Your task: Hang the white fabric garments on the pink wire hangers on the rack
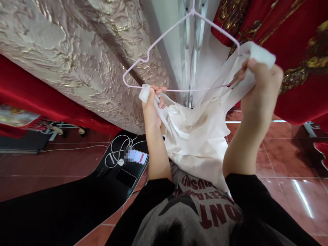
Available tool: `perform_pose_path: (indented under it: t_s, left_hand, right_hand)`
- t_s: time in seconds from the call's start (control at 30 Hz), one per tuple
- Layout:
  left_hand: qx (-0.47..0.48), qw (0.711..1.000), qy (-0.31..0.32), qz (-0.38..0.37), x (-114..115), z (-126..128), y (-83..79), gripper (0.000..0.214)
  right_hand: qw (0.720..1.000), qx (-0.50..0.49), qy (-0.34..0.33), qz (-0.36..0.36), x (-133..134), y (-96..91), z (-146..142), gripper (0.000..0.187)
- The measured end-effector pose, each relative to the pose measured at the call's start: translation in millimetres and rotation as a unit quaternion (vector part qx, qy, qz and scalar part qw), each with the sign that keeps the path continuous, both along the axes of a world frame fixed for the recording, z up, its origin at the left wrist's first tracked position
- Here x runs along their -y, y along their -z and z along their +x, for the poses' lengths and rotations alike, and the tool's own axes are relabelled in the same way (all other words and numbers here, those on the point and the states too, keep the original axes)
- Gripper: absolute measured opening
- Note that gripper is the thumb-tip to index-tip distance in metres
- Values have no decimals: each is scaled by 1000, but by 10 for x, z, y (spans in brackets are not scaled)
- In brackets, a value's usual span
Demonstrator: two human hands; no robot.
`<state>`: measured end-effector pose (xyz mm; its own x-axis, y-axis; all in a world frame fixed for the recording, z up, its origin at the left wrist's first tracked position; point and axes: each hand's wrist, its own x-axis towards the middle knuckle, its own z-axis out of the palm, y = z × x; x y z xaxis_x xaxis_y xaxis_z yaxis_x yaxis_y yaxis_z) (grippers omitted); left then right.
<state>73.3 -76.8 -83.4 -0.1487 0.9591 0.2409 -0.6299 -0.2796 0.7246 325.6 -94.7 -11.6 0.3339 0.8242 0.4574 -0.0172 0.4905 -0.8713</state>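
A thin pale pink wire hanger (164, 34) hangs in front of me at the top middle. Below it droops a white garment (194, 136), held up by both hands. My left hand (151, 106) is closed on one strap of the garment, close to the hanger's bottom bar. My right hand (258, 85) is closed on the other strap, at the hanger's right shoulder. The cloth sags between my forearms down to my grey printed shirt.
A gold brocade garment (77, 58) hangs at the left, red embroidered garments (294, 51) at the right. A black surface (64, 205) at lower left carries a phone (139, 156) and white cables (118, 150). A metal rack pole (192, 51) stands behind. The floor is red tile (282, 153).
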Motion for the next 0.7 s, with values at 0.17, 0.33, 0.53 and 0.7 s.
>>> perform_pose_path:
  t_s: [0.17,0.33,0.53,0.7]
  left_hand:
    - [-7,999,18,-42,-69,-31,-12,40]
    - [-12,1000,-10,-21,7,29,-2,32]
    - [1,999,-1,-52,65,189,23,23]
    - [-9,997,-35,-65,97,299,18,23]
  right_hand:
    - [989,-2,-135,-62,-410,-226,781,30]
    - [965,-202,158,53,-294,367,1092,40]
    - [957,-176,222,63,-51,958,265,51]
    - [987,123,88,53,-100,905,-289,65]
